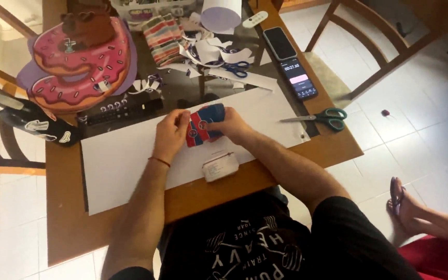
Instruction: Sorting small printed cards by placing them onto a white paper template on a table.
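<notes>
1. Red and blue paper cutout (201,126): we hold it over the white sheet (125,155) at mid desk (63,228).
2. Left hand (171,134): our grip is closed on the cutout's left edge.
3. Right hand (230,124): our fingers pinch its right side.
4. Near: white eraser-like block (220,166), just beside our wrists.
5. Right: green-handled scissors (322,118), two phones (289,61).
6. Far: paper scraps (208,52), blue scissors (234,67); far left, doughnut decoration (79,65).

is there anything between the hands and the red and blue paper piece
Nothing visible: the left hand and right hand both already grip the paper piece directly, over the white sheet.
</notes>
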